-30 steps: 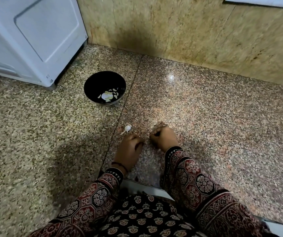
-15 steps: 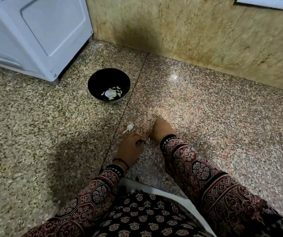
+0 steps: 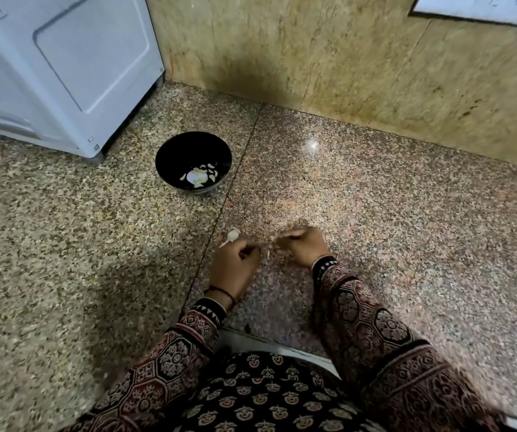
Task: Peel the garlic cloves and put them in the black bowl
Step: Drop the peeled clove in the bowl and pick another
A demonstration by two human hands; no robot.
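- Head view, the only one. The person sits low over a speckled stone floor (image 3: 375, 213), both patterned sleeves reaching forward.
- Left hand (image 3: 234, 269): fingers curled in, tips pinching a small pale piece held between the two hands.
- Right hand (image 3: 304, 247): fingers curled too, pinching the same piece from the other side. Motion blur hides the exact hold.
- That piece is judged to be the garlic clove (image 3: 269, 252) being peeled. Skin and flesh cannot be told apart.
- A loose garlic piece (image 3: 234, 235) with a thin stalk lies on the floor just beyond the left knuckles.
- The black bowl (image 3: 161, 157) stands on the floor ahead and to the left, well apart from the hands and near the corner of a white appliance (image 3: 64, 57). Peeled cloves (image 3: 199, 177) lie at its bottom.
- Risk: the clove is small and likely slick, so a hard pull on the skin could pop it out of the pinch onto the floor.
- Risk: the left hand could knock the loose garlic piece away, close as it lies.
- Risk: the bowl calls for a long reach, so the clove could drop short, or scraps of skin could go in with it.
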